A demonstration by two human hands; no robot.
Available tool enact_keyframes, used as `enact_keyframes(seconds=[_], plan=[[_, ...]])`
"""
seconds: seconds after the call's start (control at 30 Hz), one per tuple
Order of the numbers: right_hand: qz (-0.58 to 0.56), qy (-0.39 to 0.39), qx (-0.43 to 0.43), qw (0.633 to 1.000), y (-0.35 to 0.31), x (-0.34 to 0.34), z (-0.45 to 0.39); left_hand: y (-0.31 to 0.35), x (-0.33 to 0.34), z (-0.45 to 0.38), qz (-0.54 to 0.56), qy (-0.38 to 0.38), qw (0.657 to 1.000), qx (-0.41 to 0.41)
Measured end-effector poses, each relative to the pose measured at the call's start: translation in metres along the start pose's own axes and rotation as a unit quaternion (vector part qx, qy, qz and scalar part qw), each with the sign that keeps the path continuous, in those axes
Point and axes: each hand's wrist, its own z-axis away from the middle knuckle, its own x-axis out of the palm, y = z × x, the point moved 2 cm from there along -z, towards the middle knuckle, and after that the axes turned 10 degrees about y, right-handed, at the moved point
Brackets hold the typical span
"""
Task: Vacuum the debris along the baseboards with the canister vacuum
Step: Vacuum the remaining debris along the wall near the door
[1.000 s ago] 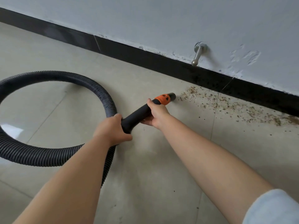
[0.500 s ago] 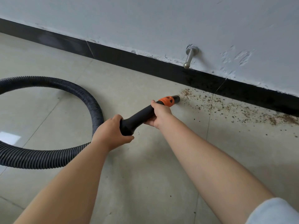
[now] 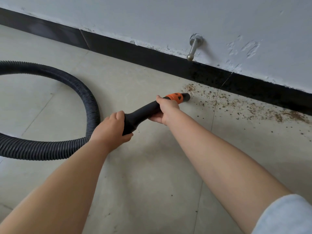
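Observation:
A black vacuum nozzle (image 3: 143, 110) with an orange collar (image 3: 175, 97) points right toward the black baseboard (image 3: 152, 54). Its open tip (image 3: 187, 96) sits at the left end of a band of brown debris (image 3: 253, 108) strewn on the floor along the baseboard. My right hand (image 3: 166, 109) grips the nozzle just behind the orange collar. My left hand (image 3: 111, 130) grips the wider rear end where the ribbed black hose (image 3: 67, 78) joins. The hose loops to the left across the floor and leaves the frame. The canister is not in view.
A metal door stop (image 3: 193, 48) sticks out of the white wall (image 3: 168, 19) above the baseboard, just above the nozzle tip. The floor is pale tile (image 3: 152, 174) with grout lines. Scattered specks lie right of the nozzle.
The nozzle tip has moved right along the floor into the left edge of the debris. Both hands moved with it, and the hose loop trailed after them.

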Motion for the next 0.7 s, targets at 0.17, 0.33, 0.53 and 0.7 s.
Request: enact_keyframes(seconds=[0.17, 0.33, 0.53, 0.7], plan=[[0.062, 0.015, -0.007, 0.998, 0.003, 0.003, 0.005, -0.004, 0.006, 0.002, -0.035, -0.024, 0.999, 0.025], [0.478, 0.092, -0.239, 0.84, -0.012, -0.011, 0.006, -0.006, 0.004, -0.003, -0.024, -0.016, 0.999, 0.027], [0.553, 0.1, -0.509, 0.652, -0.003, -0.021, 0.013, -0.003, 0.007, -0.003, -0.019, -0.016, 0.999, 0.031], [0.438, 0.095, -0.499, 0.742, 0.01, -0.023, 0.002, -0.001, 0.007, -0.001, -0.007, -0.005, 1.0, 0.02]])
